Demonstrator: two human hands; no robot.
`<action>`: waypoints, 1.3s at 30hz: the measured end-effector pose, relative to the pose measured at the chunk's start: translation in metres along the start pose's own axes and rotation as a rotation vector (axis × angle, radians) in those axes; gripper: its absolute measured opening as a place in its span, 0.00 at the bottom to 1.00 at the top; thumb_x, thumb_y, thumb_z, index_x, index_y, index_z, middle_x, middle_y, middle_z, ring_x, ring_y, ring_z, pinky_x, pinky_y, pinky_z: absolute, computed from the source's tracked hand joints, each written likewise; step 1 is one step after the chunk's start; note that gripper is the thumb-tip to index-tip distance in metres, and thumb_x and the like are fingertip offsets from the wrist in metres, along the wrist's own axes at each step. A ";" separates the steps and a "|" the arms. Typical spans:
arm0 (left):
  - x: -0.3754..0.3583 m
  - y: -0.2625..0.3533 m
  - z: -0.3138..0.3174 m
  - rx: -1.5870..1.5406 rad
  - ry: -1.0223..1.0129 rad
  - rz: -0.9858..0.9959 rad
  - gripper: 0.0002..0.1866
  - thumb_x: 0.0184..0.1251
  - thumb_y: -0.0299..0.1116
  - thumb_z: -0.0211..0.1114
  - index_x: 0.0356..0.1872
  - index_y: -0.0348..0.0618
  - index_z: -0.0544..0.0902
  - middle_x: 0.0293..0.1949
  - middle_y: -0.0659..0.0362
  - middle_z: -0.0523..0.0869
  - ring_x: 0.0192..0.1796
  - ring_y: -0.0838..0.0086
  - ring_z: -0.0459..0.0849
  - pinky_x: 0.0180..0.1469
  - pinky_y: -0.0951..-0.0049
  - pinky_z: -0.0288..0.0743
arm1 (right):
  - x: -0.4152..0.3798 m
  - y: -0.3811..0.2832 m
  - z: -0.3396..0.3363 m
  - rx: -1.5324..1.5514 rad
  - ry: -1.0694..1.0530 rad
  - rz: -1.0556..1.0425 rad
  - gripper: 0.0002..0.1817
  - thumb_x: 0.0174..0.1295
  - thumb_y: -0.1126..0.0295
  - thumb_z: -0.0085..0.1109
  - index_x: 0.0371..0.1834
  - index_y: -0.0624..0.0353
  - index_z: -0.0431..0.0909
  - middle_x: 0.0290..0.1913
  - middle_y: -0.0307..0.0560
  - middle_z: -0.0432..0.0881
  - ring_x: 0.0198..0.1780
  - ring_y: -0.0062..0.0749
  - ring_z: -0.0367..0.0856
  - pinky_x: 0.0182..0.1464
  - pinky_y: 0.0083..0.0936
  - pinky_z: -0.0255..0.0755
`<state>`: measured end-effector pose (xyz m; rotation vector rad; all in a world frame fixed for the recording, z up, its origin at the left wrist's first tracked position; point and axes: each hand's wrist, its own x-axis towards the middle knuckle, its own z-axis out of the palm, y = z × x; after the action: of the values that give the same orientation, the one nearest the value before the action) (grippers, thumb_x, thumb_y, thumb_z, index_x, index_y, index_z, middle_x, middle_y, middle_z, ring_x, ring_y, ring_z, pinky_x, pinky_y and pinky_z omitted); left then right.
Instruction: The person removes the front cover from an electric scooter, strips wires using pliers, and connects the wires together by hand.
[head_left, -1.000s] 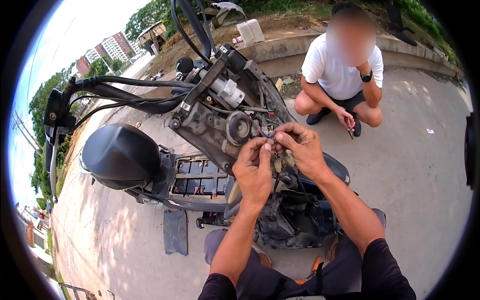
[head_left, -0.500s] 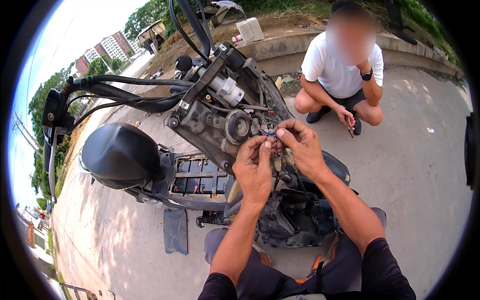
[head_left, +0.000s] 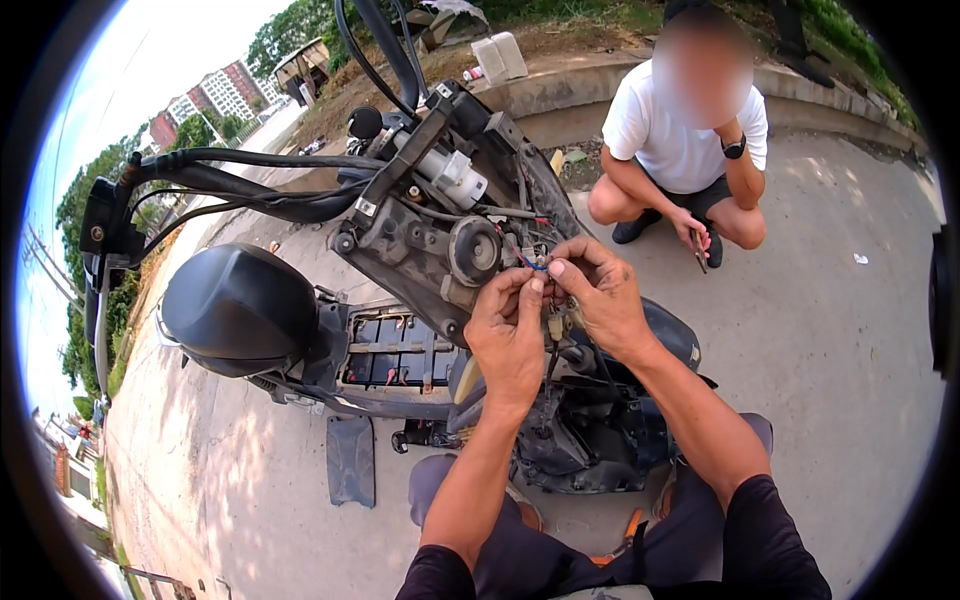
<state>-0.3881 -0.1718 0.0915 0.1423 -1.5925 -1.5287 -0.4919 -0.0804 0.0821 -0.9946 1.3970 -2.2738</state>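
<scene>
Thumb and fingers of my left hand [head_left: 508,325] are pinched together at a thin blue wire [head_left: 533,266] in front of the scooter's stripped front. My right hand [head_left: 605,300] pinches at the same bundle, its fingertips almost touching the left ones. The exact wire ends are hidden by my fingers. Pale plastic connectors [head_left: 557,325] hang on wires just below the fingertips. Left of the hands are a round black horn [head_left: 474,250] and, higher up, a silvery-white cylinder [head_left: 457,182] fixed to the exposed frame.
A person in a white shirt [head_left: 685,130] squats at the right, holding a phone-like object. The scooter's seat [head_left: 240,312] and open battery bay [head_left: 395,350] lie left. A dark flat panel [head_left: 351,462] and an orange-handled tool [head_left: 632,530] are on the ground.
Both hands stay at the wires with only slight finger shifts. The camera view has moved very little, and the squatting person keeps the same pose.
</scene>
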 end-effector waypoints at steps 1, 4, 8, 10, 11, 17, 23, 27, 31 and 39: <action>0.000 0.000 0.000 0.008 0.001 -0.002 0.07 0.83 0.23 0.67 0.54 0.29 0.82 0.49 0.51 0.92 0.49 0.72 0.93 0.55 0.72 0.90 | 0.000 0.000 0.000 -0.001 -0.001 -0.001 0.08 0.80 0.68 0.66 0.50 0.63 0.84 0.41 0.37 0.89 0.41 0.15 0.84 0.45 0.19 0.79; 0.001 0.001 -0.001 0.045 -0.008 0.003 0.07 0.83 0.23 0.67 0.54 0.29 0.83 0.49 0.53 0.92 0.49 0.74 0.93 0.54 0.73 0.89 | -0.001 -0.001 0.001 -0.003 0.005 0.003 0.08 0.79 0.68 0.66 0.50 0.62 0.84 0.40 0.35 0.88 0.40 0.14 0.82 0.44 0.18 0.77; 0.001 -0.001 -0.002 0.061 -0.010 0.006 0.07 0.83 0.22 0.67 0.53 0.29 0.83 0.48 0.54 0.92 0.48 0.75 0.93 0.53 0.74 0.89 | 0.000 0.001 0.002 -0.002 0.012 0.006 0.08 0.79 0.68 0.67 0.50 0.62 0.84 0.39 0.34 0.87 0.40 0.13 0.80 0.44 0.18 0.77; 0.002 -0.001 -0.003 0.101 -0.013 0.010 0.06 0.83 0.22 0.67 0.53 0.29 0.84 0.47 0.54 0.92 0.47 0.75 0.93 0.53 0.74 0.89 | -0.001 0.002 0.002 0.009 0.018 0.014 0.08 0.79 0.68 0.67 0.49 0.62 0.84 0.38 0.33 0.86 0.40 0.13 0.80 0.44 0.17 0.76; 0.002 -0.002 -0.003 0.101 -0.014 0.009 0.06 0.83 0.22 0.67 0.53 0.29 0.84 0.47 0.54 0.92 0.47 0.75 0.93 0.53 0.74 0.89 | -0.001 0.002 0.002 -0.004 0.013 0.007 0.08 0.79 0.68 0.67 0.49 0.62 0.84 0.38 0.33 0.86 0.39 0.13 0.79 0.44 0.17 0.76; 0.003 -0.002 -0.002 0.103 0.007 0.003 0.06 0.82 0.21 0.67 0.52 0.29 0.84 0.44 0.54 0.92 0.45 0.76 0.93 0.51 0.75 0.88 | 0.000 0.004 0.000 -0.006 0.002 -0.004 0.08 0.79 0.68 0.67 0.49 0.62 0.84 0.38 0.33 0.86 0.38 0.13 0.79 0.43 0.18 0.76; 0.004 -0.002 0.001 0.098 0.035 -0.012 0.06 0.81 0.21 0.68 0.51 0.27 0.85 0.41 0.54 0.93 0.43 0.78 0.91 0.48 0.76 0.86 | 0.001 0.005 0.000 0.003 0.002 -0.014 0.09 0.79 0.68 0.67 0.50 0.63 0.85 0.38 0.34 0.86 0.39 0.13 0.80 0.42 0.18 0.77; 0.004 -0.002 0.000 0.124 0.029 -0.011 0.06 0.81 0.21 0.68 0.51 0.27 0.85 0.41 0.54 0.93 0.43 0.78 0.91 0.48 0.76 0.86 | 0.002 0.005 -0.001 0.007 -0.004 -0.023 0.09 0.79 0.67 0.67 0.50 0.63 0.85 0.38 0.34 0.86 0.39 0.14 0.80 0.43 0.18 0.77; 0.004 0.001 0.001 0.144 0.031 -0.023 0.06 0.81 0.21 0.68 0.51 0.27 0.84 0.41 0.53 0.93 0.43 0.78 0.91 0.48 0.76 0.86 | 0.002 0.009 -0.002 0.022 -0.009 -0.022 0.09 0.79 0.67 0.67 0.50 0.63 0.85 0.38 0.34 0.86 0.39 0.15 0.80 0.43 0.19 0.78; 0.005 -0.004 0.001 0.107 0.033 -0.030 0.07 0.81 0.21 0.68 0.51 0.26 0.85 0.41 0.54 0.93 0.43 0.78 0.91 0.47 0.76 0.85 | 0.003 0.008 -0.002 0.053 -0.005 -0.010 0.08 0.79 0.68 0.67 0.50 0.63 0.85 0.38 0.34 0.86 0.39 0.14 0.81 0.43 0.19 0.78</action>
<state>-0.3934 -0.1752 0.0908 0.2503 -1.6528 -1.4572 -0.4961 -0.0845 0.0753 -0.9924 1.3260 -2.3018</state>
